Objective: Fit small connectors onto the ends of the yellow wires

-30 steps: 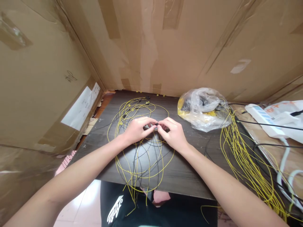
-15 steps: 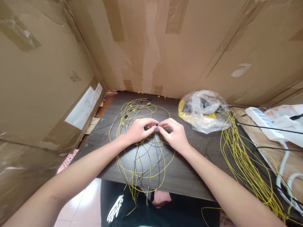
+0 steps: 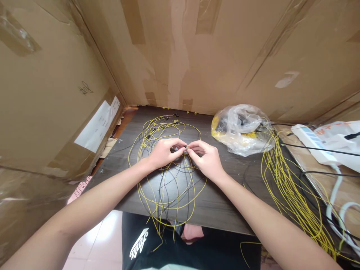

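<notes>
Both hands meet over the middle of the dark table (image 3: 225,210). My left hand (image 3: 166,153) pinches a small dark piece (image 3: 185,147) between thumb and fingertips. From the right, my right hand (image 3: 206,157) closes its thumb and fingertips on the same piece; its exact shape is too small to make out. Beneath and around the hands lie loose loops of thin yellow and black cable (image 3: 168,205), with some ends hanging over the front edge. Black cable ends (image 3: 174,115) rest at the back of the coil.
A clear plastic bag (image 3: 243,131) with dark and yellow contents sits at the back right. Beside it hangs a long bundle of yellow cables (image 3: 289,191). A white power strip (image 3: 312,144) lies farther right. Cardboard walls (image 3: 168,67) stand behind and at the left.
The view has shifted slightly. Both hands keep their pinch on the small piece, with only a slight change at the fingertips.
</notes>
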The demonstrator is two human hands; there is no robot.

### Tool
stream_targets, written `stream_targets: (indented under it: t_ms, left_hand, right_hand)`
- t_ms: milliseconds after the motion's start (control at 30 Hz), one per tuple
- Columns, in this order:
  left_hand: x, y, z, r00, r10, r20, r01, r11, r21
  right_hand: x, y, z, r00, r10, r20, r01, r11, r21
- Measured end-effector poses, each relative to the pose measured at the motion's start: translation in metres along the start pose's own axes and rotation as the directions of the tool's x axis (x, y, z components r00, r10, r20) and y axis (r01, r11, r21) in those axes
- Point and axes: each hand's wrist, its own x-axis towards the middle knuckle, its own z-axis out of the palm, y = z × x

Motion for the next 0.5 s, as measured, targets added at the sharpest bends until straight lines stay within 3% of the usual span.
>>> stream_targets:
  t_ms: [500]
  left_hand:
    - [-0.0009, -0.0024, 0.001, 1.0, 0.001, -0.006, -0.001, 1.0, -0.004]
  right_hand:
    - [0.0006, -0.0029, 0.0006, 1.0, 0.0, 0.002, 0.0, 1.0, -0.012]
